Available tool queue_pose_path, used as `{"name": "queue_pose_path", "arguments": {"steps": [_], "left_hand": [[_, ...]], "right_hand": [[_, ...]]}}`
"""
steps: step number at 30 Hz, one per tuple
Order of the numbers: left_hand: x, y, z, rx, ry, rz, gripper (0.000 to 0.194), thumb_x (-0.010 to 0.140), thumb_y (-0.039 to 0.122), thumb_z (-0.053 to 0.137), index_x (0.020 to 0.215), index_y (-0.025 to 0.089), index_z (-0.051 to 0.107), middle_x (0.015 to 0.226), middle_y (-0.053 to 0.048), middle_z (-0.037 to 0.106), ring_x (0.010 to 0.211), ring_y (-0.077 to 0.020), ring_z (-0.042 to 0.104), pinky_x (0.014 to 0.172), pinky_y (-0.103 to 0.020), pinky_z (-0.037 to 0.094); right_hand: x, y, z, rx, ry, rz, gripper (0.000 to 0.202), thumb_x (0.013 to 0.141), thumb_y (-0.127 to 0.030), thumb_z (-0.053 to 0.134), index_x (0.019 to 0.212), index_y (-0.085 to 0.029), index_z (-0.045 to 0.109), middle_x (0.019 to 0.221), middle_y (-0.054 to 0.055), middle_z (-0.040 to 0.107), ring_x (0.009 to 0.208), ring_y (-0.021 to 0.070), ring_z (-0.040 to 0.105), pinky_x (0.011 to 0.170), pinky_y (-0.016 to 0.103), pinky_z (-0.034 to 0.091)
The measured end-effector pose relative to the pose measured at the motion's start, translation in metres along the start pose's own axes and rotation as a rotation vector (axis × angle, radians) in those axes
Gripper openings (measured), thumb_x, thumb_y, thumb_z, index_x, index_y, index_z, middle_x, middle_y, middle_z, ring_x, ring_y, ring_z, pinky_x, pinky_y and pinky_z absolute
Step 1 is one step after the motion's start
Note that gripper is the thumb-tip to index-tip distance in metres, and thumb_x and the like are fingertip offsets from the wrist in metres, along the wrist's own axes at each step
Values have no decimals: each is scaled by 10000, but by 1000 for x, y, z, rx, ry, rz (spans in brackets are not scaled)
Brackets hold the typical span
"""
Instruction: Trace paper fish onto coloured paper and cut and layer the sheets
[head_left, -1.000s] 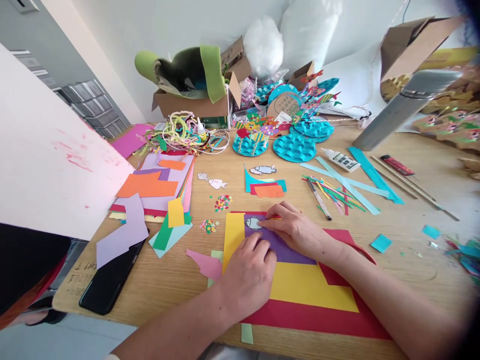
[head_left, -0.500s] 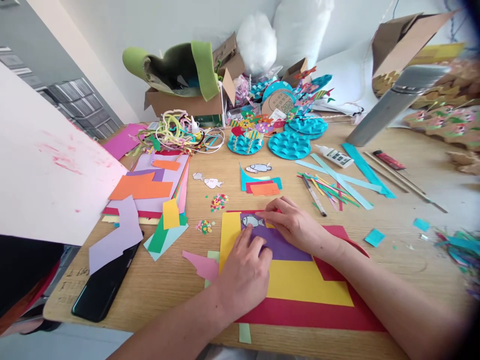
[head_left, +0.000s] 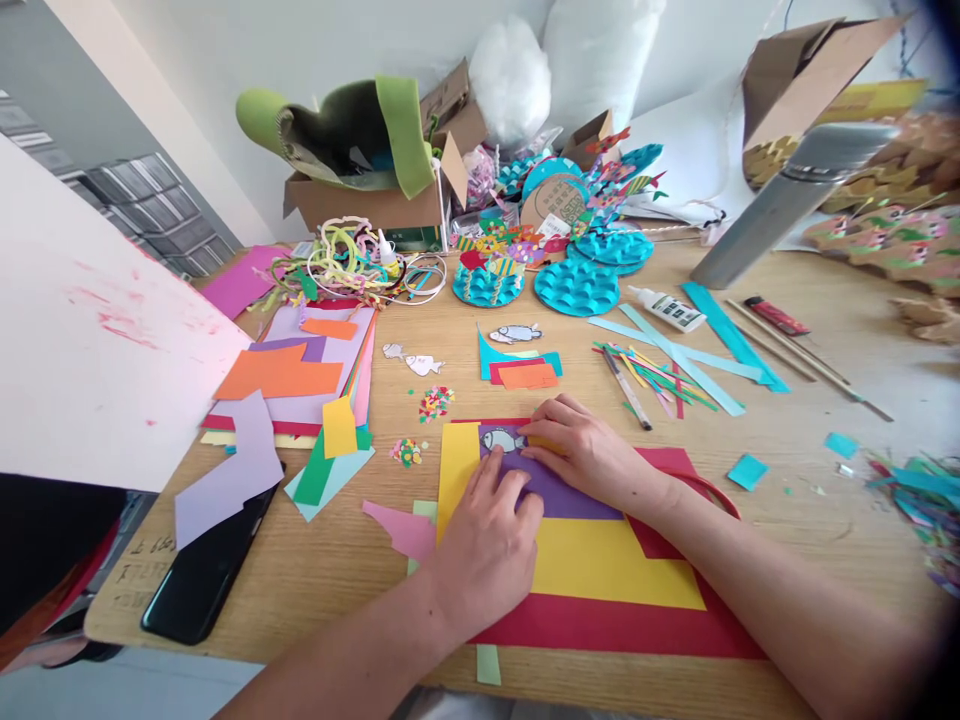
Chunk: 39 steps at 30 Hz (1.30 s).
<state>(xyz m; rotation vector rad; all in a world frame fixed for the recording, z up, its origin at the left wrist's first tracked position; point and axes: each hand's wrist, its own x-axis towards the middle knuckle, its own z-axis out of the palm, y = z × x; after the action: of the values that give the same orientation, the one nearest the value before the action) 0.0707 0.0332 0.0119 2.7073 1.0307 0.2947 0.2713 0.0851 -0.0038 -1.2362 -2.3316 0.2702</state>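
A small grey-blue paper fish cutout lies on a purple paper sheet, near its upper left corner. My left hand rests on the sheet with its fingers apart, the index fingertip touching the fish's lower edge. My right hand has its thumb and fingers closed at the fish's tail, which they partly cover. Under the purple sheet lie a yellow sheet and a dark red sheet. A red curved piece shows beside my right forearm; its kind is unclear.
More fish cutouts and paper scraps lie beyond my hands. A phone is at left under lilac paper. To the right are a pen, thin paper strips, a glue bottle and a grey flask.
My right fingers have come down and slightly left onto the fish's tail. The left hand stays almost in place. The whole view has shifted slightly.
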Motion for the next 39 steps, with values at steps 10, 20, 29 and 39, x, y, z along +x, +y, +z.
{"name": "queue_pose_path", "arguments": {"steps": [10,20,29,39], "left_hand": [[-1,-1,0,-5,-3,-6,280,846,97,481,1105,117,587,1303,-151,528,1400,-357,336,1151,-494,354],[0,-2,3,11,0,-46,333,835,96,490,1156,93,577,1449,-216,453,1418,-357,325,1155,-486,352],[-1,-2,3,28,1,-42,325,830,92,501,1145,97,579,1451,-212,467,1424,-342,323,1144,-487,366],[-1,-2,4,35,1,-38,308,858,113,485,1154,109,567,1449,-201,470,1423,-340,325,1137,-497,371]], "right_hand": [[0,-1,1,-24,5,-9,208,949,-273,533,1003,-170,705,922,113,622,898,243,556,798,408,520],[1,1,-2,66,110,20,205,961,-194,488,1051,-145,667,925,111,632,889,234,568,798,395,514],[0,2,-2,79,123,5,226,936,-108,461,1002,-143,674,905,103,615,872,221,555,769,377,508],[-2,2,1,63,30,26,174,925,-240,570,1035,-146,666,946,107,617,906,238,556,814,410,514]]}}
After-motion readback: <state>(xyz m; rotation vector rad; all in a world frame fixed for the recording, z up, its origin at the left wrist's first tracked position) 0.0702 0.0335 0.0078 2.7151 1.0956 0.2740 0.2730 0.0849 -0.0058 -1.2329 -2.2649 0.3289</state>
